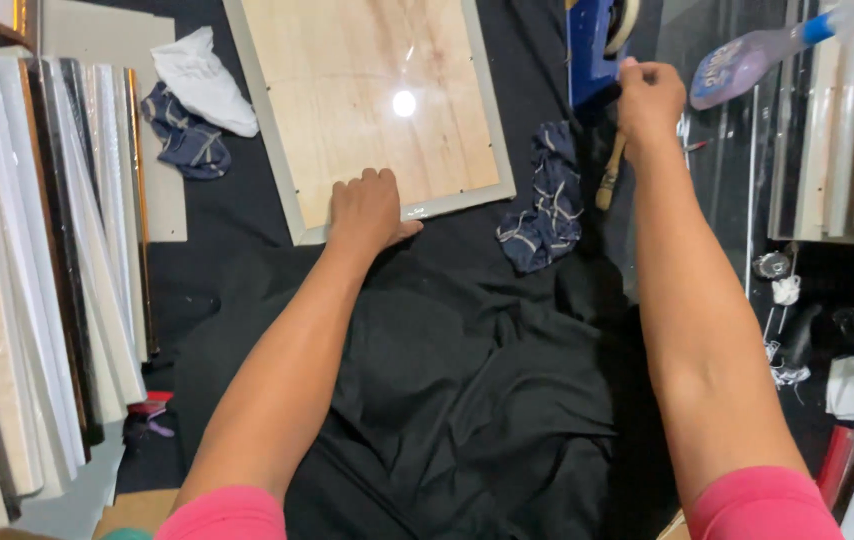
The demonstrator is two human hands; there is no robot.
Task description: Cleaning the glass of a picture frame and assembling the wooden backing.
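A picture frame (297,215) with a pale wooden backing board lies face down on black cloth. My left hand (365,208) rests flat on its near edge, fingers together, holding nothing. My right hand (647,95) reaches far right and closes around a blue tape dispenser (589,50). A wooden-handled brush (609,178) lies just below that hand.
Stacked frames (37,270) stand along the left. A white rag (202,80) and a dark patterned rag (185,140) lie at top left, another patterned rag (545,205) beside the frame. A spray bottle (747,60) and glass sheets (727,150) are right. Small hardware (782,290) is scattered.
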